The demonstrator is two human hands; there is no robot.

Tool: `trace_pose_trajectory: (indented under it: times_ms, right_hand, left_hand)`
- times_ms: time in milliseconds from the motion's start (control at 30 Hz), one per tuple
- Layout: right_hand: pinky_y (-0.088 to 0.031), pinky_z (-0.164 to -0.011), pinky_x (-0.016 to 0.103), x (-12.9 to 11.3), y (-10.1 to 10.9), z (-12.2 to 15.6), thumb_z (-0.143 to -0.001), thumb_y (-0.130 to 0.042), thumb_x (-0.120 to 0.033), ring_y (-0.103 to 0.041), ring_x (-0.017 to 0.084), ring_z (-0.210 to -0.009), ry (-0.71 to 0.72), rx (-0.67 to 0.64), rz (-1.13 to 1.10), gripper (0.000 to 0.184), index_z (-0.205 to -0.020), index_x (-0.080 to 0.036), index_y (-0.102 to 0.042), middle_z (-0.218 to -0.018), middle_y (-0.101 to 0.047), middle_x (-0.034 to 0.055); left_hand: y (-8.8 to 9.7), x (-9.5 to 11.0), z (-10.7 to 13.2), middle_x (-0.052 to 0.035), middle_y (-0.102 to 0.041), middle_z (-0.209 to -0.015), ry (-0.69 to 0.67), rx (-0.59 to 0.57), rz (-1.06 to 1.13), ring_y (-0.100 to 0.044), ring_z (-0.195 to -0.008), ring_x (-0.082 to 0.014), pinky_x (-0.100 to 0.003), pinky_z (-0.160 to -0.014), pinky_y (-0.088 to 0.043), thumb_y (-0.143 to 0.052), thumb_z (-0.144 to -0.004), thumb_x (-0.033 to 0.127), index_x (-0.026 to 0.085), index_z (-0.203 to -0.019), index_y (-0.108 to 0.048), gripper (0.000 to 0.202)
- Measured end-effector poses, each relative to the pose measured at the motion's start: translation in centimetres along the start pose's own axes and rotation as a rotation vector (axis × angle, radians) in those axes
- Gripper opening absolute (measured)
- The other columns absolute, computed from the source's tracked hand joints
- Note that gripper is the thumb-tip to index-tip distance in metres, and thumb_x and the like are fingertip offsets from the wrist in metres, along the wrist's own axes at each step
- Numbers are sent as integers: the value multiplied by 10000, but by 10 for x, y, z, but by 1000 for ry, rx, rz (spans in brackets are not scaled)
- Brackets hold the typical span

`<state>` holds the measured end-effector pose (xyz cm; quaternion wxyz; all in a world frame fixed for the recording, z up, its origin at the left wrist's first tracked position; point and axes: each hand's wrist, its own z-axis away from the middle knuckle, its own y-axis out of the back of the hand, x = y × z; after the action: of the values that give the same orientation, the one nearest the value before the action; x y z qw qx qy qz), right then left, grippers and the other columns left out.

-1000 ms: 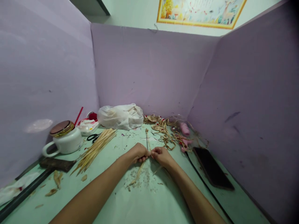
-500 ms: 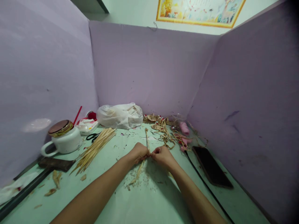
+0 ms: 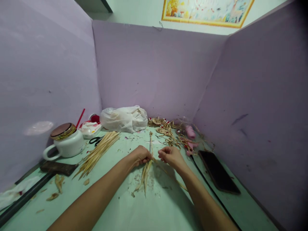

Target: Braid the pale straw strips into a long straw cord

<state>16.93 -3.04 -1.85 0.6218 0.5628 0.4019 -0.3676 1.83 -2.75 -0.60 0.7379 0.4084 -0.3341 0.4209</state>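
A thin braid of dried straw-coloured fibre [image 3: 151, 142] lies on the pale green table, pointing away from me. My left hand [image 3: 142, 156] pinches it near its lower end. Loose flat strands [image 3: 145, 176] fan out below the fingers toward me. One long strand [image 3: 172, 176] runs off to the right, under my right wrist and forearm. To the right of the braid hovers my right hand [image 3: 170, 156], its fingers half curled and a little apart, with nothing visible between them.
On the left are a bundle of dry strips [image 3: 99, 154], black-handled scissors [image 3: 95, 140], a lidded white mug [image 3: 69, 146] and a hammer [image 3: 57, 168]. Behind stand a white plastic bag [image 3: 125, 118] and braided pieces [image 3: 166, 130]. A phone [image 3: 218, 171], pink thread spool [image 3: 190, 132] and black cable [image 3: 209, 186] lie right.
My right hand has come off the braid and shifted slightly right. My left hand still pinches the braid. The loose strands below are more spread out, with one now lying to the right.
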Motion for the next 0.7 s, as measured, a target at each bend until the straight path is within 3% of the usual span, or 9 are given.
trace_pose_trajectory:
  times_ms: [67, 200, 300, 467, 600, 700]
  right_hand:
    - [-350, -457, 211, -1, -3, -1, -603, -562, -214, -460, 92, -434, -91, 46, -207, 69, -579, -150, -555, -508, -565, 9]
    - [-337, -445, 199, -6, -19, 5, -581, -548, -149, -411, 65, -401, -207, -100, -455, 32, -562, -138, -524, -449, -493, -21]
    - [-286, -419, 180, -6, -25, 7, -553, -570, -148, -363, 43, -384, -144, -152, -435, 47, -544, -123, -531, -425, -473, -35]
    - [-295, -423, 173, 2, -27, 5, -521, -606, -178, -414, 56, -422, -18, -234, -367, 141, -644, -112, -580, -491, -540, -30]
    - [-300, -398, 184, 7, -29, 3, -588, -536, -199, -404, 65, -381, -48, -176, -207, 116, -615, -106, -599, -434, -503, -32]
    - [-243, -377, 179, 11, -31, 1, -559, -508, -125, -359, 52, -369, -48, -93, -90, 100, -565, -106, -606, -415, -496, -31]
  left_hand:
    - [1, -3, -3, 51, -333, -282, 11, -13, -3, -214, -256, -32, -187, -330, -100, -541, -518, 196, 147, -443, -446, 131]
    - [2, -7, -9, 51, -345, -296, -23, -21, 41, -236, -261, -40, -188, -325, -108, -513, -493, 180, 153, -455, -446, 82]
    - [1, -8, -9, 48, -343, -293, -35, -31, 59, -233, -262, -41, -189, -323, -106, -509, -486, 179, 152, -444, -444, 81]
    - [2, -7, -9, 49, -357, -314, -46, -33, 101, -253, -275, -41, -187, -314, -111, -535, -462, 157, 138, -453, -469, 69]
    - [4, -6, -7, 46, -362, -328, -88, -70, 66, -262, -281, -42, -187, -311, -114, -514, -484, 158, 137, -443, -462, 69]
    - [4, -3, -4, 48, -340, -308, -111, -31, -17, -265, -279, -49, -188, -311, -133, -500, -490, 133, 133, -440, -472, 57]
